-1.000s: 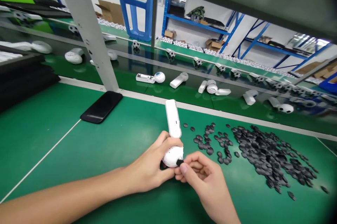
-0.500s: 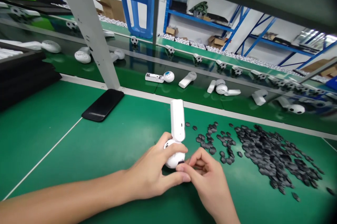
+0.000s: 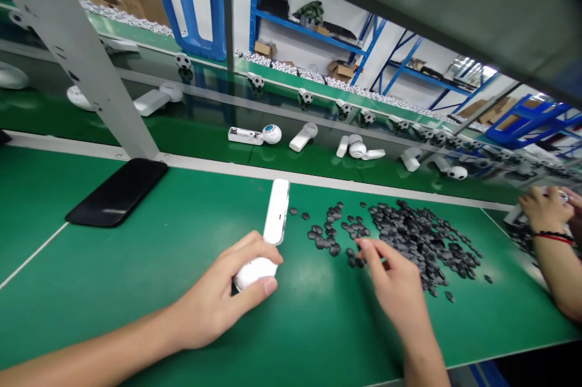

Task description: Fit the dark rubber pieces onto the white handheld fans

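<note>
Since half a second ago, the right hand [image 3: 398, 281] has moved off the ball end of the white device [image 3: 276, 212] to the loose black pieces [image 3: 325, 234], well apart from the device. A green belt [image 3: 200, 153] carrying more white devices runs along the far edge of the green table [image 3: 136, 272]. At the table's right end, another person's hands [image 3: 548, 211] are busy, a red-and-black bracelet on one wrist. The left hand [image 3: 220, 296] is wrapped around the ball end, the device's long bar pointing to the far edge. A black slab [image 3: 118, 193] lies toward the far left corner. The black pile [image 3: 411, 235] spreads right of middle, near the far edge. Thumb and forefinger of the right hand come together at the pieces beside it; whether they pinch one, I cannot tell.
</note>
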A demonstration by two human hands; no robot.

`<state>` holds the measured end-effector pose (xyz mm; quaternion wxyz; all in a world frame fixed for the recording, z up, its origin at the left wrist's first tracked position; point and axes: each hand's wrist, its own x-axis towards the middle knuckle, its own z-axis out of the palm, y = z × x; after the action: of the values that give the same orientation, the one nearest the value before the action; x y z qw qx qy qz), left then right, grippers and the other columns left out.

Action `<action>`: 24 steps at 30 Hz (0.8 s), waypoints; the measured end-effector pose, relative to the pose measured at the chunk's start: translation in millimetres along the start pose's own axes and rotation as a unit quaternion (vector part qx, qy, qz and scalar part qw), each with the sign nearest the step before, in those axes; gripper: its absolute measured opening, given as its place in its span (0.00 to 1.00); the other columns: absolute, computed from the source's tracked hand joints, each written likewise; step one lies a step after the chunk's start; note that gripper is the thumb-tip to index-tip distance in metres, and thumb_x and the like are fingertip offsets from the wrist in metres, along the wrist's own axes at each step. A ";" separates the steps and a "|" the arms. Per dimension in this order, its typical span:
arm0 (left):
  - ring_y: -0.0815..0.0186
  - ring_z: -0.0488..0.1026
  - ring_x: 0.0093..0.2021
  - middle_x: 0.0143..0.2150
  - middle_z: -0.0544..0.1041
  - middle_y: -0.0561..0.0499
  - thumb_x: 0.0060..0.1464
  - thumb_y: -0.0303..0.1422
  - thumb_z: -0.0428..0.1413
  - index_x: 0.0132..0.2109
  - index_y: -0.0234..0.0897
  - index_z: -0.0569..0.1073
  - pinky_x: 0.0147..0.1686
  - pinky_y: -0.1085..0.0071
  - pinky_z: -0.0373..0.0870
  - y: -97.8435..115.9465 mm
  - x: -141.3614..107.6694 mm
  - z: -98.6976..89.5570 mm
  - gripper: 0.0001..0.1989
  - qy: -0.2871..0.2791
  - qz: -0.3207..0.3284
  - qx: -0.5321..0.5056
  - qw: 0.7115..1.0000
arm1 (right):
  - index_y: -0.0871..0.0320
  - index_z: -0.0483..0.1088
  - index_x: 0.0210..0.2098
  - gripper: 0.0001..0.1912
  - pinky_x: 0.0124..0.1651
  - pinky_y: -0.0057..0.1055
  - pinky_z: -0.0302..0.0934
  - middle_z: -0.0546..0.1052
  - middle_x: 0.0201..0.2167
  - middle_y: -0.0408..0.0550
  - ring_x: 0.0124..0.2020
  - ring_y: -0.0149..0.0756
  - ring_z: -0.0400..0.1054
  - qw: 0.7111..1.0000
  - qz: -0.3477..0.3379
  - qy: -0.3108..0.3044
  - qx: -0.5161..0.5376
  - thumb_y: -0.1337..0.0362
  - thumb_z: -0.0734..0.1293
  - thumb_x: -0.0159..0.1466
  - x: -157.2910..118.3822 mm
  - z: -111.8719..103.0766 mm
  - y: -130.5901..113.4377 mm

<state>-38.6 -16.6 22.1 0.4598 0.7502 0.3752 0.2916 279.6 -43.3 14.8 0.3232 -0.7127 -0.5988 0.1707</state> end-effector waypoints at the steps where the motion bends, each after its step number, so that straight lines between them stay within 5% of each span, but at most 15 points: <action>1: 0.64 0.68 0.36 0.39 0.68 0.52 0.68 0.42 0.51 0.49 0.43 0.72 0.37 0.69 0.65 -0.2 0.6 -1.2 0.11 -0.002 -0.003 -0.008 1.000 | 0.53 0.79 0.46 0.21 0.39 0.34 0.67 0.82 0.42 0.51 0.37 0.43 0.75 0.999 -0.010 0.018 -0.045 0.47 0.62 0.73 7.0 -7.4 13.9; 5: 0.64 0.68 0.36 0.40 0.69 0.51 0.68 0.42 0.51 0.48 0.42 0.73 0.36 0.70 0.65 -1.6 3.4 -1.7 0.12 -0.011 -0.010 -0.022 1.000 | 0.51 0.79 0.49 0.21 0.37 0.34 0.65 0.79 0.45 0.51 0.35 0.41 0.75 0.988 -0.055 -0.017 -0.142 0.48 0.59 0.74 24.7 -19.6 45.0; 13: 0.60 0.72 0.41 0.46 0.74 0.48 0.68 0.44 0.52 0.60 0.48 0.72 0.40 0.67 0.72 -7.1 0.8 2.0 0.18 0.026 -0.011 0.000 1.000 | 0.51 0.81 0.40 0.19 0.33 0.33 0.63 0.79 0.38 0.49 0.32 0.40 0.74 0.972 -0.064 -0.033 -0.222 0.46 0.64 0.70 43.8 -14.1 40.4; 20: 0.56 0.74 0.49 0.58 0.74 0.47 0.66 0.43 0.55 0.71 0.55 0.61 0.45 0.64 0.75 -11.6 -4.5 5.9 0.29 0.054 -0.011 0.019 0.998 | 0.53 0.80 0.34 0.12 0.35 0.33 0.63 0.80 0.35 0.49 0.33 0.42 0.74 0.964 -0.055 -0.093 -0.241 0.56 0.66 0.65 62.7 -20.5 30.7; 24: 0.54 0.74 0.52 0.64 0.70 0.44 0.63 0.40 0.58 0.76 0.56 0.41 0.47 0.62 0.73 -13.6 -7.1 9.0 0.44 0.070 -0.039 0.015 0.997 | 0.53 0.78 0.29 0.12 0.35 0.34 0.62 0.79 0.32 0.49 0.32 0.42 0.74 0.956 -0.051 -0.080 -0.277 0.58 0.65 0.65 66.8 -21.0 26.7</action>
<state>-39.5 -22.7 5.4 0.4321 0.7197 0.4400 0.3189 327.6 13.7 22.0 0.0723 -0.7264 -0.6824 0.0381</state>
